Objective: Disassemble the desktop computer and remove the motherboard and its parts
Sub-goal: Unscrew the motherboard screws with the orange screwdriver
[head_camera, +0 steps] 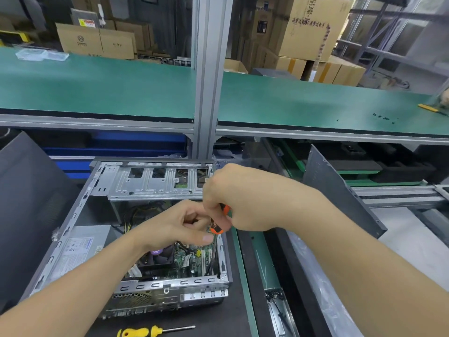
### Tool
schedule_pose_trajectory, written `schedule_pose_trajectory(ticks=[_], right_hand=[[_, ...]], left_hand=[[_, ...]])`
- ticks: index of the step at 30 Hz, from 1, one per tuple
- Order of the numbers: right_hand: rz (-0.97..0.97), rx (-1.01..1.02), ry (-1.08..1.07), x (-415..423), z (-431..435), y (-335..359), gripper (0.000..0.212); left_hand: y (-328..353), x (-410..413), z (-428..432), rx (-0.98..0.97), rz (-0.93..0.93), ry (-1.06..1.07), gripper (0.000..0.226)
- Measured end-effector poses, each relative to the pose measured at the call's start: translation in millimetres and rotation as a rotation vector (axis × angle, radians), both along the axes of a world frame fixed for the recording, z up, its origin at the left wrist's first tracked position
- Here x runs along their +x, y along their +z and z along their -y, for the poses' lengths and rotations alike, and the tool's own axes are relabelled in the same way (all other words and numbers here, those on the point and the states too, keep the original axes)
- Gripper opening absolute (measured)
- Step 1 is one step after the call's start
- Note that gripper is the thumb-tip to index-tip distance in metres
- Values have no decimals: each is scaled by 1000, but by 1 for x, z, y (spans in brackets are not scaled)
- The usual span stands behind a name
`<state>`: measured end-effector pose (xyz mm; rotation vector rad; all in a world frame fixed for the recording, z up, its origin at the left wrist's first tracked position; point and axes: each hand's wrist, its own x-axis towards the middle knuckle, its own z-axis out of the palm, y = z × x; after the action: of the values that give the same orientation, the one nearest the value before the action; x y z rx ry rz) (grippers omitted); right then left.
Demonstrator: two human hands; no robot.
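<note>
Green matting covers the long bench shelf (97,86) across the upper half of the frame, with cardboard boxes (308,27) stacked behind it. Below, at centre frame, your right hand (238,198) is closed round the handle of an orange screwdriver (218,226). The knuckles are up and the handle's orange-and-black end shows under your fist. Your left hand (177,224) sits just left of it, fingers curled inward and thumb stretched toward the tool. Whether those fingers pinch the shaft or anything else cannot be told, because the hands hide it.

Both hands hover over the right side of the open desktop case (73,215), which lies on the dark mat (230,312) in the lower left. Inside it, below your left wrist, you can see the motherboard (194,260) with the black cooler fan (158,257) on it. The power supply (80,249) fills the case's left side, and the silver drive cage (155,183) spans its far end. At the bottom edge, in front of the case, lies a yellow screwdriver (150,332). A grey side panel (340,190) leans at the right.
</note>
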<state>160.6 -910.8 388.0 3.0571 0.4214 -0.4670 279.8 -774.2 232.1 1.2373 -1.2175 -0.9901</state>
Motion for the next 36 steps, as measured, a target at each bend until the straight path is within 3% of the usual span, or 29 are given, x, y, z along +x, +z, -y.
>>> schedule_pose_trajectory(ticks=[3,6,8,11,13,16,19,21,24,26,28,30,32,36], right_hand=[[10,21,17,2,0,-8,31],[42,70,37,1,1,-13,24],[53,168,13,-2,1,-15,20],[114,305,-5,-4,0,-19,9],[200,266,-46,-4,-3,-24,24],[438,-114,-138,-4,-11,-28,58],[526,-146,-251,-4,-23,-24,69],[451,-129,-285,0,-24,-25,64],[286,-79,-235,3,-19,-22,34],[179,-16,-186,0,-13,-17,23],[82,23,-120,-1,-7,-11,10],[6,37,-54,-1,-3,-6,12],[-42,72,-1,1,-3,-3,18],[-28,168,0,4,-6,-9,12]], left_hand=[[5,1,2,19,-33,-37,6],[4,1,5,84,18,27,22],[5,1,6,74,73,82,29],[8,-3,9,49,161,139,22],[6,-6,10,22,172,160,28],[2,-9,14,15,173,213,11],[-2,-12,19,28,310,309,12],[-5,-14,19,8,328,285,17],[-3,-13,14,-2,232,245,23],[-5,-8,9,17,183,237,63],[-1,-5,1,56,65,153,58],[2,-2,-5,77,15,82,46],[5,1,-5,83,39,64,30],[12,3,-2,55,91,70,21]])
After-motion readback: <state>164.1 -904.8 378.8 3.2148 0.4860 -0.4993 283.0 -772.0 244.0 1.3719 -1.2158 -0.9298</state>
